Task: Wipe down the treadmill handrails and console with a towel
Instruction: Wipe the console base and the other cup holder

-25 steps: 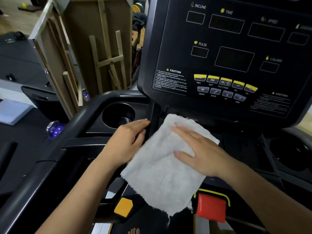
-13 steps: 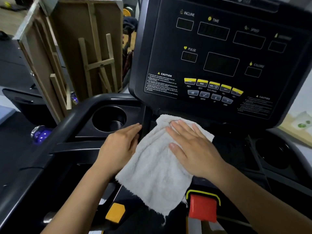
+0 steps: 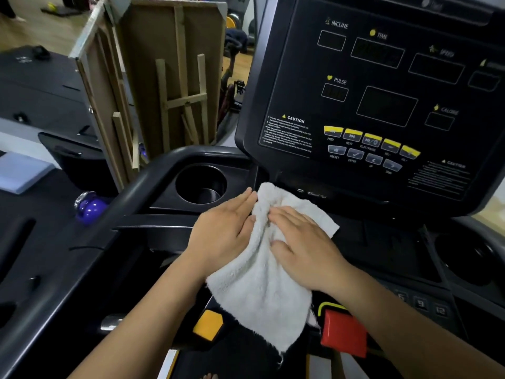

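Observation:
A white towel [image 3: 262,291] lies bunched on the black deck just below the treadmill console [image 3: 382,105]. My right hand [image 3: 303,247] presses flat on the towel's upper part, fingers straight and pointing left. My left hand [image 3: 226,231] lies beside the towel's left edge, its fingertips touching the fabric near the top corner. The black left handrail [image 3: 90,247] curves from the lower left up past a cup holder [image 3: 200,184]. The towel's lower end hangs over the deck edge.
A red safety key block [image 3: 344,332] and a yellow button [image 3: 209,324] sit below the towel. A second cup holder [image 3: 470,258] is at right. A wooden-backed board [image 3: 153,86] leans behind the left rail, near a purple ball [image 3: 90,206].
My right hand has slid left across the towel, bunching its upper part toward my left hand. The towel's top right corner has drawn in. The view shifted a little.

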The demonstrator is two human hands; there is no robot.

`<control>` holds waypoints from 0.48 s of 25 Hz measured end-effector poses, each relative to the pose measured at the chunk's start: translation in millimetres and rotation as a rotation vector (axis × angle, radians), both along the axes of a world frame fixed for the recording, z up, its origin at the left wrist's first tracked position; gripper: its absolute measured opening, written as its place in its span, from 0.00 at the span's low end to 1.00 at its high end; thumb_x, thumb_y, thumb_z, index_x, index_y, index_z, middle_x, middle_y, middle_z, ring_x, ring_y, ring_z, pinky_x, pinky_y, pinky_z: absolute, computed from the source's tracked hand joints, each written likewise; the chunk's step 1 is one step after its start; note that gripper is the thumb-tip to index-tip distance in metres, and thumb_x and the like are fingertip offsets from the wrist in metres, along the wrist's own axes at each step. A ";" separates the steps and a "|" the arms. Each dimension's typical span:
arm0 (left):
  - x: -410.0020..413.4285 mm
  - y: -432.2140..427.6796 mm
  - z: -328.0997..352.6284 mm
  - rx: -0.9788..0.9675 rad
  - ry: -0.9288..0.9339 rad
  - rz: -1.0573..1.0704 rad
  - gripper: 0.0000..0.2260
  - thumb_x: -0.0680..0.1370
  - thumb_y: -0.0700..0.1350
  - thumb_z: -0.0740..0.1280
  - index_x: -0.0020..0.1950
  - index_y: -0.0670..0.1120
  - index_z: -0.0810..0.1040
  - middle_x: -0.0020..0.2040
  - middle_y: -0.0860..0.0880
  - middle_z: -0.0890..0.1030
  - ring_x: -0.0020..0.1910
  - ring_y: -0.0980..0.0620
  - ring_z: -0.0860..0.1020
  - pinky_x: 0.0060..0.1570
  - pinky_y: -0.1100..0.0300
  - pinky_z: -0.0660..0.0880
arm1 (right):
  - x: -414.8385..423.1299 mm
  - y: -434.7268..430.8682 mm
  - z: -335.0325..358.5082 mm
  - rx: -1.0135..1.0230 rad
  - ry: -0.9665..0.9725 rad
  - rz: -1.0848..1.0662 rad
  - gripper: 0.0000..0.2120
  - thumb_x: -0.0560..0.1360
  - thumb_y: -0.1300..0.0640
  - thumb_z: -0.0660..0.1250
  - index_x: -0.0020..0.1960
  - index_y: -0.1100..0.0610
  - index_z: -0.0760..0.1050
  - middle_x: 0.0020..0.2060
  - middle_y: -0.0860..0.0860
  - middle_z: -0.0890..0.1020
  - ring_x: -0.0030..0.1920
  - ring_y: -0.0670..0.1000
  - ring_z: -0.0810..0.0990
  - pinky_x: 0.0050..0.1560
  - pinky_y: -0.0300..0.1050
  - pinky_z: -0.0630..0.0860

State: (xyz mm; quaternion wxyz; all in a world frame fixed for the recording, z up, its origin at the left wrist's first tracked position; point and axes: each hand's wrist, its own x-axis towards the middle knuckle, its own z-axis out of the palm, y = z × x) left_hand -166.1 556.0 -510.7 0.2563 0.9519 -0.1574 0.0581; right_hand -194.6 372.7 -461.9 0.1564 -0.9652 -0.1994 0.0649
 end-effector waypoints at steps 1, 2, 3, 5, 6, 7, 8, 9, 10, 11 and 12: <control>-1.2 -0.1 1.2 0.024 0.019 -0.014 0.25 0.82 0.57 0.46 0.80 0.55 0.58 0.79 0.57 0.58 0.76 0.60 0.60 0.67 0.68 0.56 | -3.3 -13.3 0.2 0.019 0.014 -0.004 0.25 0.77 0.52 0.54 0.74 0.51 0.63 0.74 0.43 0.63 0.74 0.41 0.57 0.75 0.44 0.55; -1.7 -1.6 2.1 0.056 0.034 -0.026 0.27 0.81 0.57 0.45 0.80 0.53 0.55 0.80 0.56 0.55 0.77 0.59 0.57 0.69 0.67 0.51 | -4.4 -26.0 0.4 0.021 0.028 -0.032 0.24 0.77 0.52 0.56 0.73 0.49 0.65 0.74 0.41 0.63 0.73 0.39 0.57 0.74 0.43 0.58; -1.4 -3.7 3.1 0.082 0.049 -0.034 0.28 0.81 0.57 0.44 0.81 0.53 0.52 0.81 0.55 0.52 0.78 0.58 0.55 0.71 0.66 0.49 | -2.4 -34.0 0.0 0.010 0.032 -0.078 0.23 0.78 0.50 0.57 0.73 0.46 0.64 0.75 0.39 0.61 0.73 0.38 0.56 0.74 0.44 0.59; 1.9 -6.7 3.8 0.103 0.093 -0.039 0.27 0.81 0.57 0.43 0.81 0.55 0.49 0.81 0.55 0.49 0.79 0.58 0.52 0.74 0.60 0.49 | 5.2 -30.2 -3.1 -0.027 0.027 -0.171 0.24 0.80 0.46 0.53 0.76 0.44 0.60 0.77 0.39 0.54 0.76 0.40 0.50 0.75 0.45 0.55; 4.5 -7.3 2.0 0.103 0.100 -0.033 0.27 0.81 0.57 0.42 0.81 0.56 0.48 0.81 0.55 0.49 0.79 0.58 0.52 0.75 0.58 0.50 | 9.1 -19.2 -5.3 -0.040 0.022 -0.178 0.25 0.81 0.46 0.52 0.77 0.45 0.56 0.78 0.40 0.52 0.77 0.41 0.47 0.76 0.45 0.50; 6.7 -6.9 -0.7 0.100 0.099 -0.030 0.28 0.80 0.58 0.41 0.81 0.57 0.48 0.81 0.55 0.49 0.79 0.57 0.53 0.75 0.57 0.52 | 11.5 -5.4 -8.4 -0.047 0.014 -0.148 0.25 0.82 0.48 0.50 0.78 0.46 0.53 0.78 0.41 0.51 0.77 0.42 0.45 0.77 0.45 0.46; 7.5 -6.8 -2.4 0.095 0.094 -0.035 0.28 0.80 0.59 0.40 0.81 0.57 0.48 0.81 0.55 0.50 0.79 0.57 0.54 0.75 0.57 0.52 | 10.7 6.7 -8.9 -0.029 0.004 -0.117 0.25 0.82 0.49 0.49 0.79 0.47 0.52 0.78 0.41 0.51 0.77 0.41 0.46 0.77 0.45 0.45; 7.3 -6.7 -3.6 0.091 0.090 -0.045 0.27 0.81 0.59 0.40 0.81 0.58 0.48 0.81 0.56 0.50 0.79 0.58 0.54 0.75 0.57 0.52 | 7.8 12.0 -7.9 -0.005 -0.002 -0.099 0.25 0.81 0.50 0.49 0.78 0.47 0.53 0.78 0.41 0.53 0.77 0.41 0.47 0.77 0.45 0.45; 5.5 -6.7 -4.3 0.098 0.090 -0.053 0.25 0.82 0.59 0.40 0.81 0.58 0.48 0.81 0.56 0.50 0.79 0.58 0.53 0.75 0.59 0.50 | 2.9 8.3 -6.8 0.016 -0.011 -0.085 0.25 0.81 0.50 0.50 0.78 0.47 0.56 0.77 0.40 0.56 0.77 0.40 0.49 0.77 0.46 0.48; 2.9 -6.3 -4.2 0.114 0.091 -0.053 0.25 0.82 0.59 0.40 0.80 0.58 0.48 0.81 0.56 0.49 0.79 0.59 0.52 0.74 0.61 0.46 | -2.2 -2.2 -5.2 0.027 -0.021 -0.076 0.25 0.80 0.49 0.51 0.77 0.47 0.59 0.76 0.40 0.59 0.76 0.40 0.52 0.77 0.47 0.51; 0.7 -5.5 -2.3 0.121 0.091 -0.052 0.26 0.81 0.60 0.38 0.80 0.59 0.48 0.81 0.57 0.48 0.78 0.60 0.51 0.72 0.64 0.43 | -6.6 -14.8 -3.0 0.028 -0.027 -0.079 0.24 0.80 0.49 0.53 0.76 0.46 0.61 0.75 0.39 0.61 0.76 0.39 0.54 0.76 0.47 0.54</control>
